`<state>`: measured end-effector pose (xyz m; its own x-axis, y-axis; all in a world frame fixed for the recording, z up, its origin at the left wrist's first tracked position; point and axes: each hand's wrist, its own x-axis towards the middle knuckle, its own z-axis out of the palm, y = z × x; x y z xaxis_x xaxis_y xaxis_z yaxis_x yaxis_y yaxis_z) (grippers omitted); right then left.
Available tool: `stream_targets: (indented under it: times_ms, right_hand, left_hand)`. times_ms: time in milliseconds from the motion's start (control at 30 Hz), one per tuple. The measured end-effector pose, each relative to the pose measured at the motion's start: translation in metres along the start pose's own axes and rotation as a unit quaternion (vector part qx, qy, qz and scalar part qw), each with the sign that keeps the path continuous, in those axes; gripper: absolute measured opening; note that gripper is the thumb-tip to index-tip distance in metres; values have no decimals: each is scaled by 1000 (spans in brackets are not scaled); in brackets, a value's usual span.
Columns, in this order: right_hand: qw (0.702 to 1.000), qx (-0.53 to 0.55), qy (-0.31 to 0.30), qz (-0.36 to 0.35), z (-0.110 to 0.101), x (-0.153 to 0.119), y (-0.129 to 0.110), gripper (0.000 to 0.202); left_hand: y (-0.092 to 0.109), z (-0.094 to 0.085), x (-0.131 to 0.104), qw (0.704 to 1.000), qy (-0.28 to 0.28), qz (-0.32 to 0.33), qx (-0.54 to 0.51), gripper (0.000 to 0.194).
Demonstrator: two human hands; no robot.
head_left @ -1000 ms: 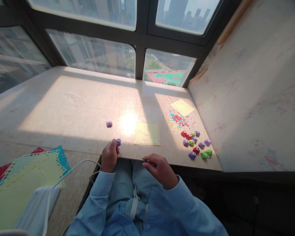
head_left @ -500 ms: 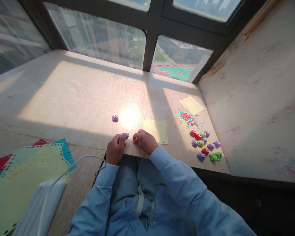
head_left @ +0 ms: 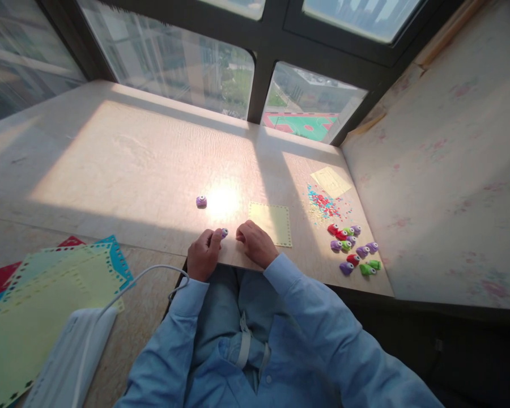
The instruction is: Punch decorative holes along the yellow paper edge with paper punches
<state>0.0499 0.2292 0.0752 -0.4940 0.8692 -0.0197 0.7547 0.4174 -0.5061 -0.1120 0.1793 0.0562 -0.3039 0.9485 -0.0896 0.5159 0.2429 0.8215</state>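
My left hand is closed around a small purple punch, whose round white end sticks out past the thumb. Just to its right, my right hand has its fingers curled together near the table edge; what they hold, if anything, is too small to tell. Behind the right hand lies a yellow sheet with holes punched along its edges. Another purple punch stands on the table beyond my left hand.
Several red, green and purple punches sit at the right, below scattered coloured bits and a yellow paper. Punched sheets, a white power strip and its cable lie at the left.
The view has shifted slightly. My hands are still close together, with the purple punch still in the left one and a little more of it showing.
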Motion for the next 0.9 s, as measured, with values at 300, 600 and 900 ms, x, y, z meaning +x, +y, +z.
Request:
stream_targets:
  times_ms: [300, 600, 900]
  right_hand:
    - [764, 623, 88, 144, -32, -48, 22, 37]
    - [652, 690, 197, 247, -59, -101, 62, 41]
    - [630, 691, 210, 285, -75, -115, 100, 26]
  left_hand:
    - [-3, 2, 1, 1000, -2, -6, -8, 50]
    - [-4, 2, 2, 999, -2, -24, 26, 49]
    - [0, 1, 5, 995, 3, -60, 76, 48]
